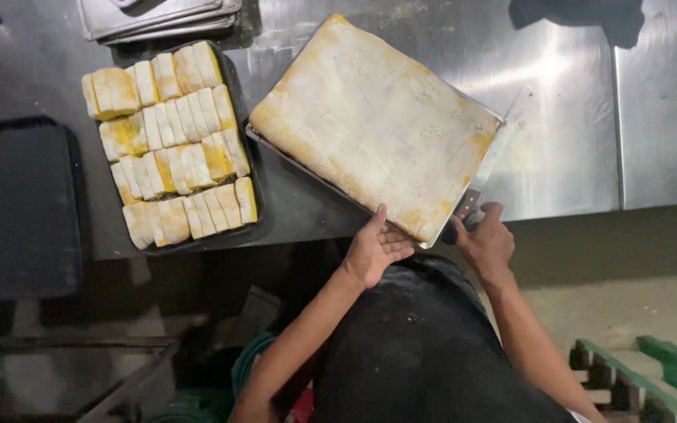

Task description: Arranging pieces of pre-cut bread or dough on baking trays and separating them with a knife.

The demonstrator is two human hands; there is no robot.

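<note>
A large pale yellow slab of baked dough (374,121) lies on a metal tray (301,166), set at an angle on the steel table. My left hand (375,246) rests with fingers spread under the tray's near corner, touching its edge. My right hand (483,239) grips the dark handle of a long knife (489,160) whose blade runs along the slab's right side.
A dark tray (249,168) at the left holds several rows of cut yellow-edged pieces (168,145). An empty dark tray (17,207) lies further left. Stacked metal trays (158,16) sit at the back. A green crate (644,376) stands on the floor at the right.
</note>
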